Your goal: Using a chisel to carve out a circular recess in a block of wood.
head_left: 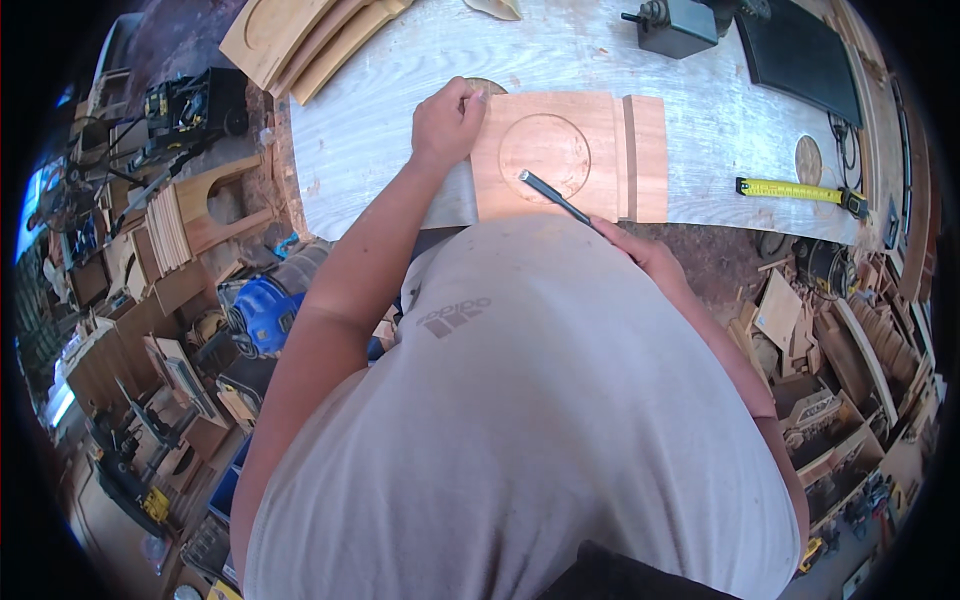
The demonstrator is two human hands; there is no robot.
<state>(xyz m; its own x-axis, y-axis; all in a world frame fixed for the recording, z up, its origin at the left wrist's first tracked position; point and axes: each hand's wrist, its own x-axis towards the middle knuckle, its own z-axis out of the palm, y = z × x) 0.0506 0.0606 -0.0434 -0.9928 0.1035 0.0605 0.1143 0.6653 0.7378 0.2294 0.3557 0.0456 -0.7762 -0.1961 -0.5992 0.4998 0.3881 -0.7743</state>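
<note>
As I look on from a distance, smooth, curved wooden pieces [325, 45] lie stacked at the left end of a pale, streaky-grained desk [715, 160]. Next comes the left hand [447, 122], curled at the upper left corner of a reddish wooden panel [568, 150] lying flat along the desk's near edge; I cannot tell whether the fingers clamp that corner or merely press on it. By my judgement, firm downward pressure there would keep the panel from sliding. Over its fine-grained, squarish face, marked with a neat circle [537, 145], slants a slim dark tool [556, 197], its pale end within the ring, contact unclear. Well apart from the left, the right hand [648, 254] closes on the tool's other end, partly hidden by a soft, light shirt [560, 370]; a grip nearer the pale end would, I think, give finer control. Beyond a straight, shadowed groove [629, 160], a flat yellow tape measure [795, 190] lies extended at far right.
</note>
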